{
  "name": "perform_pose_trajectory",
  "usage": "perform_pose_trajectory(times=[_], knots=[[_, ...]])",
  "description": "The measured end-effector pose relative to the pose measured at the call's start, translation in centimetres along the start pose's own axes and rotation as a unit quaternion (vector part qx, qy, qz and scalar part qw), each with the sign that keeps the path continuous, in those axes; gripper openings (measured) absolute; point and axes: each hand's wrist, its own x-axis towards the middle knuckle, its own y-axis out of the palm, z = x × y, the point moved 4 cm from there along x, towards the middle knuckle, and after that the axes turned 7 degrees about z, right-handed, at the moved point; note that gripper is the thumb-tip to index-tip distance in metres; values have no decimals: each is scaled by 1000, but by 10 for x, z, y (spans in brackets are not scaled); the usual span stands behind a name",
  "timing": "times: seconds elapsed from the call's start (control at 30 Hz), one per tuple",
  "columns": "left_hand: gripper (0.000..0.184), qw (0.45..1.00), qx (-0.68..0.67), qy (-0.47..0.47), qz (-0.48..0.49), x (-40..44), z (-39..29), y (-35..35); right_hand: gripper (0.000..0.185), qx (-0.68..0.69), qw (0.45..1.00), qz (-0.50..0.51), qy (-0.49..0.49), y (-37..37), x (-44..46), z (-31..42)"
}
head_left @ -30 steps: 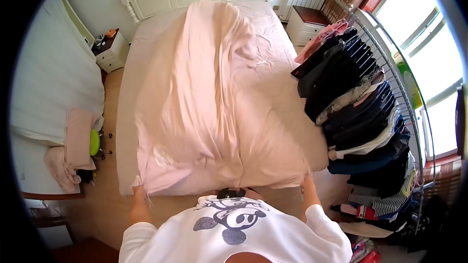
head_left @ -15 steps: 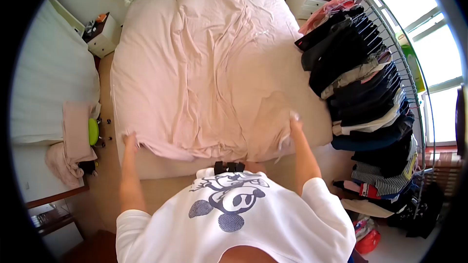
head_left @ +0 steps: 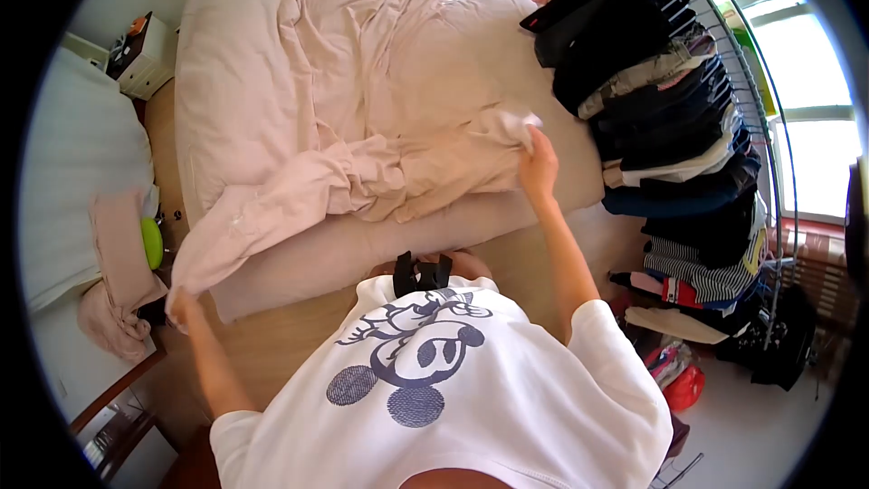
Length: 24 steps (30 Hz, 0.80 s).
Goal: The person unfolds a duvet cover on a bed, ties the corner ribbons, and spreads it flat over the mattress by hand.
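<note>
A pale pink duvet cover (head_left: 272, 199) lies rumpled over the bed, its near edge stretched between both hands. My left hand (head_left: 184, 308) is closed on one corner, past the bed's near left corner and lower than the other hand. My right hand (head_left: 539, 161) grips the opposite corner above the right part of the bed. Between them the fabric is bunched and slants up to the right. Under it shows the pink-covered mattress (head_left: 389, 244) at the foot end. The fingertips of both hands are partly hidden by the cloth.
Along the right side stands a metal clothes rack (head_left: 765, 154) hung with dark trousers (head_left: 615, 36) and other clothes. A white nightstand (head_left: 145, 59) is beyond the bed's left side. Pink cloth (head_left: 122, 254) and a green object (head_left: 151, 243) are at the left. Wooden floor (head_left: 308, 326) borders the bed.
My left hand has moved down and left, pulling its corner past the bed's edge. My right hand has lifted its corner upward. The near edge is now gathered and slanted, and the view has shifted.
</note>
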Motion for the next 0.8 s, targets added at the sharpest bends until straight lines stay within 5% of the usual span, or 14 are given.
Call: perform_pose_trajectory(times=[0.07, 0.1, 0.13, 0.2, 0.33, 0.43, 0.5, 0.57, 0.67, 0.8], knots=[[51, 995, -9, 85, 47, -7, 56, 102, 43, 32, 998, 47, -24, 11, -16, 34], [32, 961, -24, 68, 268, -71, 15, 158, 46, 43, 995, 76, -37, 20, -24, 49], [41, 880, -64, 33, 469, -174, -46, 196, 47, 52, 991, 102, -63, 31, -33, 64], [37, 741, -120, -54, 658, -320, -124, 260, 46, 53, 978, 163, -121, 48, -52, 98], [42, 522, -204, -132, 818, -490, -223, 303, 35, 112, 937, 244, -225, 57, -89, 156], [37, 636, -99, -16, 765, -514, -222, 321, 18, 184, 922, 226, -254, 41, -104, 172], [33, 632, -149, -50, 759, -519, -219, 319, 14, 313, 923, 221, -27, 40, -109, 142], [32, 625, -175, -78, 756, -532, -233, 289, 24, 432, 837, 243, 232, 58, -129, 87], [36, 627, -170, -81, 756, -536, -231, 282, 34, 480, 784, 126, 373, 61, -122, 43], [37, 619, -151, -33, 770, -546, -236, 262, 37, 512, 697, 158, 476, 55, -97, 56]])
